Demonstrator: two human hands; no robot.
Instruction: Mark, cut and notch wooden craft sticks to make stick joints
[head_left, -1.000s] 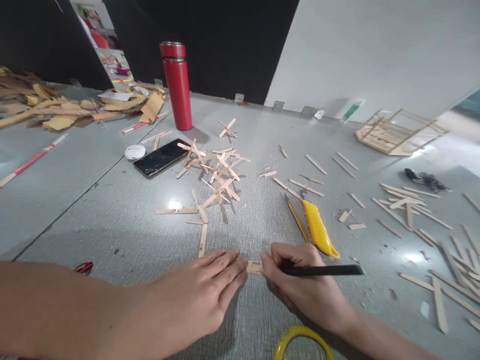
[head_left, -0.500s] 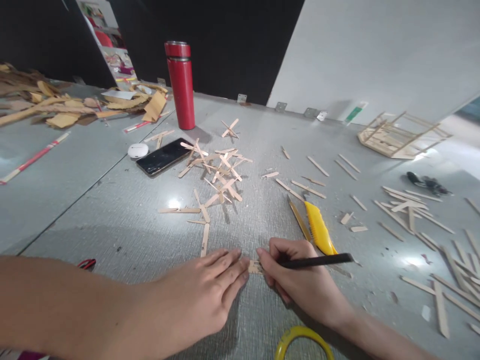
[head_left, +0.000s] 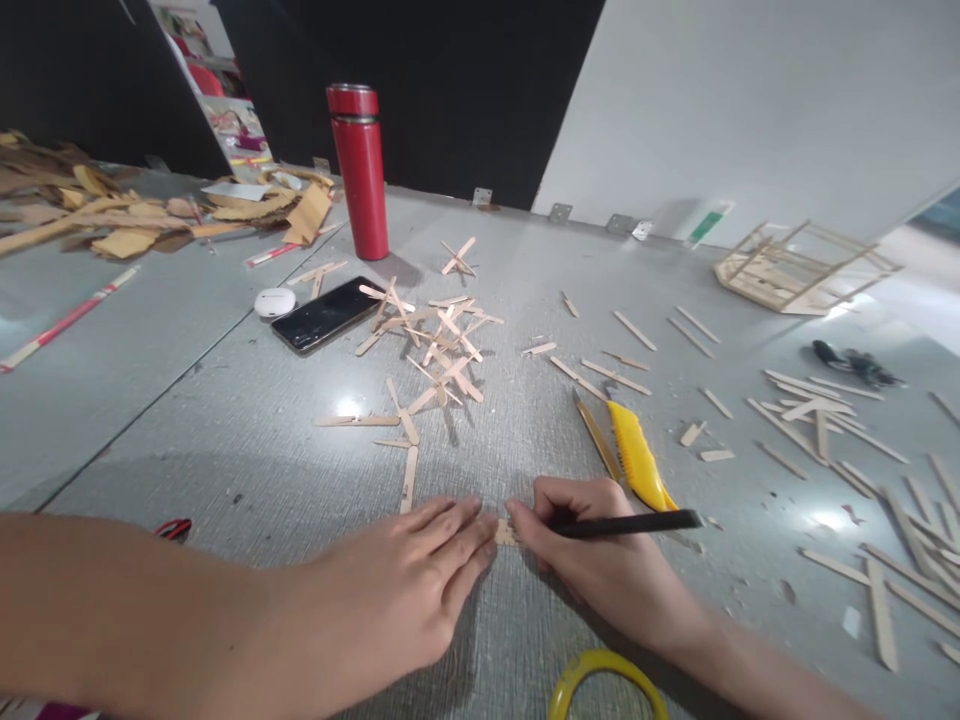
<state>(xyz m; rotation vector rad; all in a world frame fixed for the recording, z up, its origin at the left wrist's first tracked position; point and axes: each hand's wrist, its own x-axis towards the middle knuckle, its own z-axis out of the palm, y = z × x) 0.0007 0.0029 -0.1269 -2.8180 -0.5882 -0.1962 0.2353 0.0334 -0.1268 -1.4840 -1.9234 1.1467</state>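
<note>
Head view, left hand [head_left: 409, 590] flat with fingers pressing a small wooden stick piece [head_left: 504, 533] onto the grey desk [head_left: 247, 440], right hand [head_left: 600, 560] closed around a black pen [head_left: 630, 522] with its tip at that piece, yellow utility knife [head_left: 636, 458] just beyond, loose sticks [head_left: 439, 350] scattered farther back

The right hand [head_left: 600, 560], gripping the black pen [head_left: 626, 523], has slid leftward along the small wooden stick piece [head_left: 504, 533] over the last second, closing on the fingers [head_left: 469, 530] of the left hand [head_left: 405, 590]. Less of the stick piece shows between the two hands than before. The pen's rear end has swung left with the hand, and now lies nearer the yellow utility knife [head_left: 636, 455].
</note>
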